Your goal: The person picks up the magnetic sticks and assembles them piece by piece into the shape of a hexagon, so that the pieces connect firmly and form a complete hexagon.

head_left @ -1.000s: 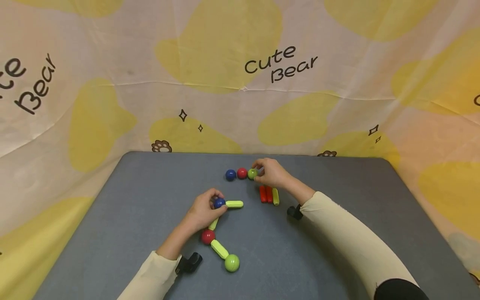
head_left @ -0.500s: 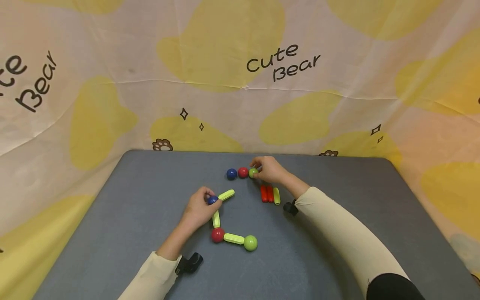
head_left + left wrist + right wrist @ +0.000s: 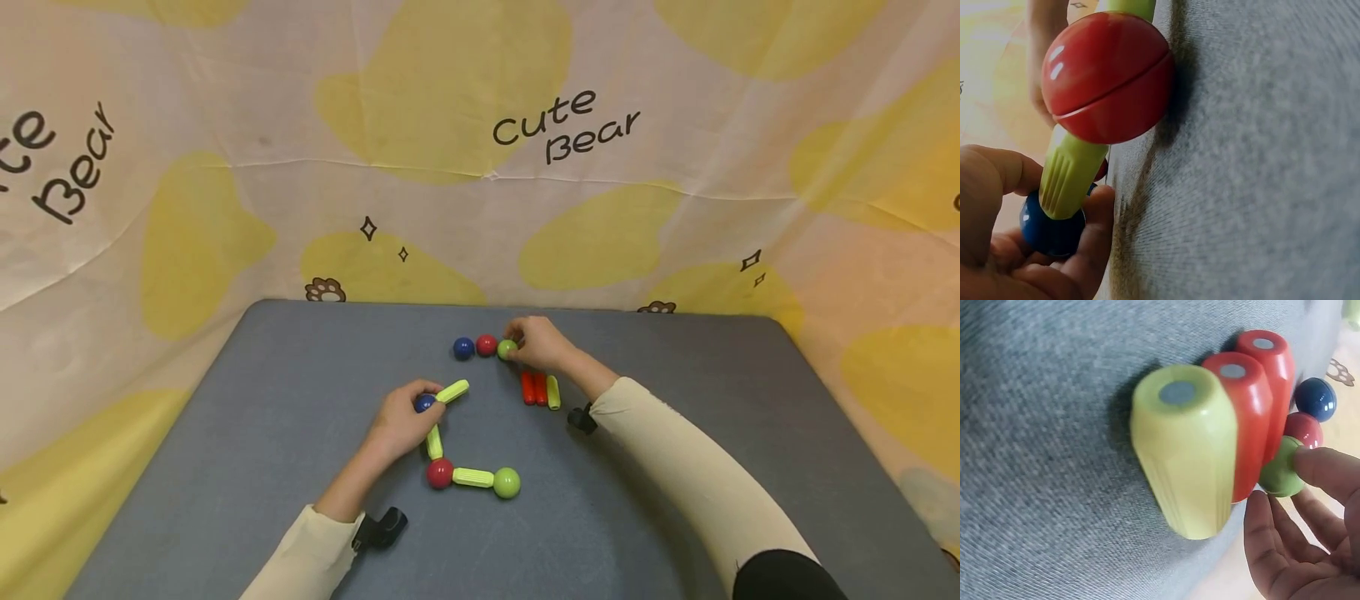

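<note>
My left hand pinches a blue ball between thumb and fingers. A yellow-green rod juts up and right from that ball. Another yellow-green rod joins it to a red ball, and from there a third rod leads to a large green ball. At the back, my right hand holds a smaller green ball between thumb and fingers. This ball sits at the right end of a row with a red ball and a blue ball.
Two red rods and a yellow-green rod lie side by side just in front of the right hand, with grey discs in their ends. The grey table ends at a patterned cloth behind.
The joined chain has turned: its green end has swung right and upward, and the free rod now tilts up. My left hand has shifted slightly left. My right hand stays at the green ball.
</note>
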### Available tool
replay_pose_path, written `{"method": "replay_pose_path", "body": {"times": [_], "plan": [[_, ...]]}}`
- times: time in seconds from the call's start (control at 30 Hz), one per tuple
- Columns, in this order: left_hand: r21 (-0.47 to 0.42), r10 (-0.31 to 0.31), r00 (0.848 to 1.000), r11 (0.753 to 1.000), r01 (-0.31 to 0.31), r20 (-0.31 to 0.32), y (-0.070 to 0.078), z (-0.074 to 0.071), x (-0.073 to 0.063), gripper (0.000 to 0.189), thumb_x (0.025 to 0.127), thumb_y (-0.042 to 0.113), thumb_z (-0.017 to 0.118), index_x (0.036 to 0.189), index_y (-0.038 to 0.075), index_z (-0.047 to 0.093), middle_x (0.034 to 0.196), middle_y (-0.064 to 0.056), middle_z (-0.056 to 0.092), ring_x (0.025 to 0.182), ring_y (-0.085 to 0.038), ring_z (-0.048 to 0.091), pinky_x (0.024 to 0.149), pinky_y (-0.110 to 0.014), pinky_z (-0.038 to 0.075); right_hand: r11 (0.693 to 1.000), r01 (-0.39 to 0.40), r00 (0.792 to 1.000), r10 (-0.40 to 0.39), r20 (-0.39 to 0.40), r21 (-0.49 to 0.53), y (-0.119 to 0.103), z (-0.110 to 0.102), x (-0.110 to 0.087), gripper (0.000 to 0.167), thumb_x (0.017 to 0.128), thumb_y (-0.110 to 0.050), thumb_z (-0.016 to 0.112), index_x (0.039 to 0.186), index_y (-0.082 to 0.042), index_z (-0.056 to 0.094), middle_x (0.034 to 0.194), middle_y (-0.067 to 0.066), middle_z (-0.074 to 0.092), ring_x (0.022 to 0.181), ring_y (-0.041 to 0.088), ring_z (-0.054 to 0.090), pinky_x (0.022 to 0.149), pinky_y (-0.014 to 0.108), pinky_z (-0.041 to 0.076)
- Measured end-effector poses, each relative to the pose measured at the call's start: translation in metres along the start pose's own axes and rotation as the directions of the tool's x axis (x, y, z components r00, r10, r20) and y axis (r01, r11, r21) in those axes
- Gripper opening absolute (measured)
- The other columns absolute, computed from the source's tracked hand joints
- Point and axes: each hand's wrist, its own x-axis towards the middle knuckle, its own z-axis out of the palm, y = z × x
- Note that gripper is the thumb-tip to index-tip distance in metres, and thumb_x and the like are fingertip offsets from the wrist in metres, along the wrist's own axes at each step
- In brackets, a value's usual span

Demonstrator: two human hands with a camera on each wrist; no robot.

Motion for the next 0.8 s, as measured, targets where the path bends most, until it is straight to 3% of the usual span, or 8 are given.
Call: {"method": "replay_pose_path", "body": {"times": [0.17,0.3,0.43,0.6,0.8], "plan": [[-0.010,0.027,1.000,1.000,-0.027,0.002,0.001,0.000,0.000,0.026,0.085,0.016,0.063,0.111,0.014,0.068,0.095,-0.005,0.070,0.077,-0.014,0.058,0.065,-0.025,0.046,1.000,-0.007,1.000,0.007,0.001,0.022,0.003,0.000,-0.001,0.028,0.083,-0.013,0.073,0.108,-0.003,0.067,0.103,0.015,0.070,0.096,0.027,0.068,0.084,0.037,0.054],[0.011,0.086,0.996,0.996,-0.086,0.003,0.001,0.002,-0.001,0.023,0.084,0.014,0.064,0.107,0.017,0.069,0.107,-0.005,0.068,0.089,-0.018,0.057,0.077,-0.030,0.047,1.000,0.005,1.000,-0.006,0.012,0.026,0.006,0.001,-0.005,0.027,0.083,-0.015,0.074,0.106,-0.005,0.067,0.101,0.013,0.071,0.095,0.026,0.068,0.082,0.036,0.054],[0.021,0.127,0.992,0.992,-0.127,0.000,-0.001,0.004,-0.001,0.021,0.084,0.012,0.064,0.104,0.017,0.069,0.110,-0.006,0.068,0.096,-0.020,0.058,0.087,-0.036,0.047,0.997,0.039,0.999,-0.041,0.029,0.068,0.002,0.004,-0.014,0.025,0.082,-0.013,0.074,0.104,-0.005,0.068,0.098,0.010,0.070,0.091,0.022,0.068,0.080,0.032,0.055],[0.026,0.129,0.992,0.991,-0.129,-0.011,0.000,0.005,-0.002,0.021,0.084,0.012,0.063,0.104,0.016,0.069,0.111,-0.007,0.067,0.098,-0.020,0.059,0.089,-0.039,0.048,0.985,0.127,0.991,-0.132,0.036,0.116,-0.010,0.007,-0.029,0.024,0.081,-0.010,0.074,0.103,-0.005,0.068,0.094,0.009,0.070,0.085,0.018,0.067,0.076,0.027,0.055],[0.013,0.131,0.991,0.991,-0.131,-0.006,0.002,0.006,-0.002,0.020,0.084,0.010,0.063,0.103,0.015,0.069,0.112,-0.008,0.066,0.099,-0.022,0.058,0.090,-0.039,0.047,0.980,0.183,0.981,-0.187,0.055,0.081,-0.022,0.014,-0.044,0.021,0.081,-0.011,0.073,0.101,-0.007,0.069,0.091,0.006,0.070,0.081,0.016,0.068,0.070,0.022,0.053]]}}
